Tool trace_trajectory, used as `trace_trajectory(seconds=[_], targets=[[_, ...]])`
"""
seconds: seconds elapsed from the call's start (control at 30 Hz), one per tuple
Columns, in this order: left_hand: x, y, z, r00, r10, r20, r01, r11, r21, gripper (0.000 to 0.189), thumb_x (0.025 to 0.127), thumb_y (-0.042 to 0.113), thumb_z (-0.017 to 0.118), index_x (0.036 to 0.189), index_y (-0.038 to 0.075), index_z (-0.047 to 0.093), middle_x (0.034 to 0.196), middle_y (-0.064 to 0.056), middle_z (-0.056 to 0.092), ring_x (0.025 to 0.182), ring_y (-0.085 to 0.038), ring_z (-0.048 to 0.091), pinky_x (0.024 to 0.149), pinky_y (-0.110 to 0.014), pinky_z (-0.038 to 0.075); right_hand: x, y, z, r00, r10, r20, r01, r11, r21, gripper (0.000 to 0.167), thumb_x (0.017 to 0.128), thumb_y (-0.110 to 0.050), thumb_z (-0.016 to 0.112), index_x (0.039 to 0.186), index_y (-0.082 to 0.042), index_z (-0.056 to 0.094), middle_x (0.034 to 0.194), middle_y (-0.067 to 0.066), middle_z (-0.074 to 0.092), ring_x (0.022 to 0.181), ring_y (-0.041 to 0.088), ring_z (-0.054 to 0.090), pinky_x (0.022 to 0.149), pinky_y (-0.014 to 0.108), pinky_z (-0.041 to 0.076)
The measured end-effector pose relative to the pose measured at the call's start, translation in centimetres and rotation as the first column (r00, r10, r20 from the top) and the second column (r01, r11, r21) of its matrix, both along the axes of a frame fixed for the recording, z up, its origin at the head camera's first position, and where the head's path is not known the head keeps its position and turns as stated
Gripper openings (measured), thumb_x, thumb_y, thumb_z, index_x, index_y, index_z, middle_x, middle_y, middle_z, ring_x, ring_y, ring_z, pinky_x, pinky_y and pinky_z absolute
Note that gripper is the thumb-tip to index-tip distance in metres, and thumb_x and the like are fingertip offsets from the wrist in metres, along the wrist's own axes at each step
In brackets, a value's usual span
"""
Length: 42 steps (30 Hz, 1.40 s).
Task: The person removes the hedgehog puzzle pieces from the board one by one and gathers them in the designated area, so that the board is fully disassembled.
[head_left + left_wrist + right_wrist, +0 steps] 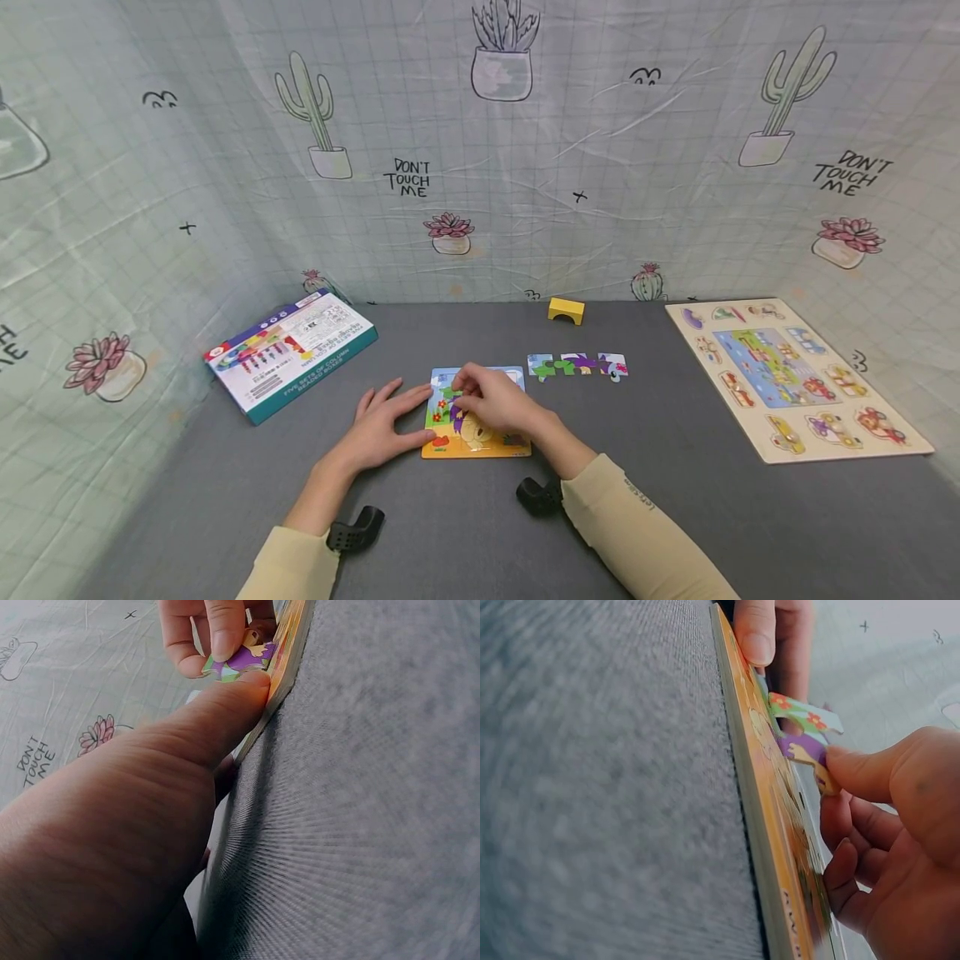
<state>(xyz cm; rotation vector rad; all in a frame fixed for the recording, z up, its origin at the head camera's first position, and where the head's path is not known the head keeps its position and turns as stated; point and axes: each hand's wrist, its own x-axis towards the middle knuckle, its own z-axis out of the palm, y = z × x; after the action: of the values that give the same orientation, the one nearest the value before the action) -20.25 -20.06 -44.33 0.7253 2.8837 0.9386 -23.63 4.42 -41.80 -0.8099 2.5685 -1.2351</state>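
Note:
A small jigsaw board (491, 451) with an orange lower border lies flat on the grey table, partly covered by the right hand. My right hand (501, 402) pinches a jigsaw piece (804, 744) between thumb and fingers, tilted over the board's left part. Purple, green and red flowers show on that piece. At the board's left edge rests my left hand (381, 432), fingers spread and fairly straight. Its thumb (225, 712) lies on the near-left border, close to the held piece in the left wrist view.
Several loose jigsaw pieces (576, 365) lie in a row right of the board. Behind them stands a yellow arch block (566, 311). A flat toy box (300, 354) lies at the left, and a large wooden picture board (752, 427) at the right. Patterned cloth (510, 183) walls the table.

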Motion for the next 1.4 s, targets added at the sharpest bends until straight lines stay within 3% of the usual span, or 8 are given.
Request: trace_trajectory(seconds=[0.43, 0.87, 1.4], targets=[[0.0, -0.1, 0.0, 1.0, 0.012, 0.007, -0.012, 1.0, -0.01, 0.068, 0.092, 0.043, 0.074, 0.149, 0.013, 0.053, 0.151, -0.009, 0.05, 0.148, -0.042, 0.021, 0.113, -0.068, 0.002, -0.4, 0.8, 0.9, 0.999, 0.007, 0.04, -0.003, 0.995, -0.097, 0.008, 0.1, -0.009, 0.064, 0.108, -0.007, 0.062, 0.093, 0.001, 0.061, 0.084, 0.016, 0.057, 0.075, 0.03, 0.049], [-0.1, -0.1, -0.1, 1.0, 0.016, -0.006, -0.017, 0.999, -0.031, 0.072, 0.089, 0.048, 0.074, 0.149, 0.014, 0.054, 0.152, -0.006, 0.049, 0.148, -0.042, 0.02, 0.112, -0.068, 0.002, -1.3, 3.8, 1.9, 0.997, -0.031, 0.073, 0.042, 0.987, -0.152, 0.01, 0.1, -0.008, 0.064, 0.109, -0.004, 0.063, 0.094, 0.005, 0.061, 0.082, 0.02, 0.056, 0.073, 0.031, 0.049], [0.1, 0.0, 0.0, 1.0, 0.011, 0.017, -0.01, 1.0, -0.021, 0.07, 0.091, 0.045, 0.074, 0.15, 0.014, 0.052, 0.152, -0.009, 0.048, 0.148, -0.042, 0.02, 0.113, -0.066, 0.002, -1.3, 9.8, 1.9, 0.994, -0.104, 0.043, 0.107, 0.992, -0.068, 0.01, 0.099, -0.008, 0.067, 0.108, -0.005, 0.063, 0.093, 0.006, 0.061, 0.081, 0.021, 0.054, 0.068, 0.033, 0.046]])
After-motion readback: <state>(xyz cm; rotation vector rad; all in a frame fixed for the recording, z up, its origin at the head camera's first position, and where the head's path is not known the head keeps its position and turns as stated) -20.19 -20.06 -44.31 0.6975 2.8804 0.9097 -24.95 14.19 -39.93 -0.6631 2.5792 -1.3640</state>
